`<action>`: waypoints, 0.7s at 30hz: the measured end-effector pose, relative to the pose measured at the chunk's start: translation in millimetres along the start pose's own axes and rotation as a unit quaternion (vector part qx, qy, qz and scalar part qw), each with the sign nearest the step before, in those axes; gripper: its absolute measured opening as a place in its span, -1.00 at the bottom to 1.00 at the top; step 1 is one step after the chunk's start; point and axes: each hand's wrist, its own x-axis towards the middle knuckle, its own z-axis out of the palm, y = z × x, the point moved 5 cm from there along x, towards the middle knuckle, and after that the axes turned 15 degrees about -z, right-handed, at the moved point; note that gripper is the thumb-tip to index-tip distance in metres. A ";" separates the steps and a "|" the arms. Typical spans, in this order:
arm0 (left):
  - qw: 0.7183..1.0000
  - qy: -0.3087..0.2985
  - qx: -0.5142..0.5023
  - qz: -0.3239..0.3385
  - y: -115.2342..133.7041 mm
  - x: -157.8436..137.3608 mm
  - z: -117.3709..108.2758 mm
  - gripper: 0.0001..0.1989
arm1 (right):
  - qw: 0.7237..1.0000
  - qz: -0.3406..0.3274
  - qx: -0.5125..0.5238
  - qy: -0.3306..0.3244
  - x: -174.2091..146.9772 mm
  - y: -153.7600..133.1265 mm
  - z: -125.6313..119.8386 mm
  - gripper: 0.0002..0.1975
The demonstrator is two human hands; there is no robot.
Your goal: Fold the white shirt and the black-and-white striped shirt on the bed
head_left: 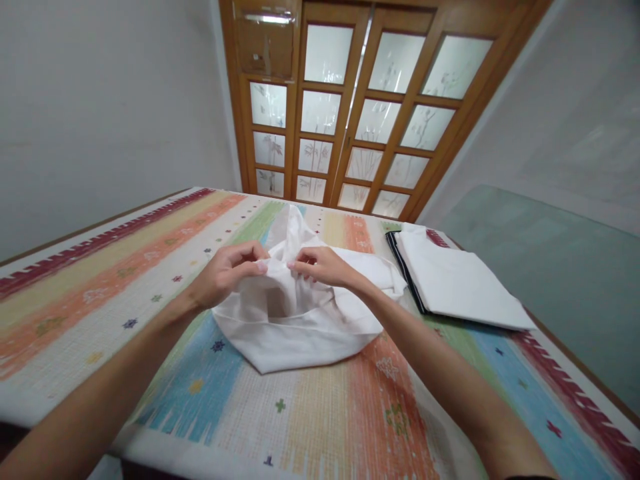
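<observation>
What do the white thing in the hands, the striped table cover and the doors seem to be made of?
White item: soft, matte fabric, perhaps cotton, as it creases and folds.
Striped cover: probably woven cloth, matte, from its fine thread-like grain.
Doors: likely varnished wood, by the smooth warm brown; their panes look like frosted glass, milky with plant patterns.

Crumpled cloth (pixel 305 343): plain white. Folded fabric (pixel 460 280): white, black along one side. Tablecloth (pixel 320 413): motif-dotted, striped maroon, yellow, orange, green, blue.

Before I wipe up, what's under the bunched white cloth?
The bunched white cloth lies on the striped tablecloth, which shows around it; whatever is directly beneath is covered.
</observation>
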 end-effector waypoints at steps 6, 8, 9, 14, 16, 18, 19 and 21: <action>0.986 -0.156 0.054 -0.014 -1.8 -10.9 13.1 -0.81 | 0.990 -0.078 -0.111 -0.024 6.9 -13.6 14.3 -0.84; 0.981 -0.173 0.082 -0.020 -1.8 -12.2 17.7 -0.78 | 0.981 -0.105 -0.155 -0.047 5.4 -18.3 19.1 -0.90; 0.980 -0.171 0.094 -0.022 -1.7 -12.1 19.5 -0.75 | 0.976 -0.113 -0.178 -0.050 4.0 -19.9 20.7 -0.92; 0.981 -0.121 0.147 -0.021 -0.7 -10.0 27.5 -0.58 | 0.959 -0.134 -0.249 -0.028 -0.8 -23.6 23.9 -0.91; 0.982 -0.091 0.162 -0.033 -3.0 -8.9 29.1 -0.58 | 0.957 -0.148 -0.245 -0.038 0.7 -23.0 26.7 -0.93; 0.982 -0.032 0.180 -0.053 -8.4 -6.5 26.4 -0.62 | 0.957 -0.155 -0.243 -0.042 3.4 -21.4 28.1 -0.95; 0.979 0.000 0.195 -0.061 -12.3 -4.9 24.2 -0.65 | 0.957 -0.155 -0.242 -0.036 4.6 -20.6 27.2 -0.95; 0.968 0.037 0.238 -0.068 -22.9 -0.5 21.9 -0.62 | 0.962 -0.143 -0.234 -0.004 5.8 -19.3 21.7 -0.94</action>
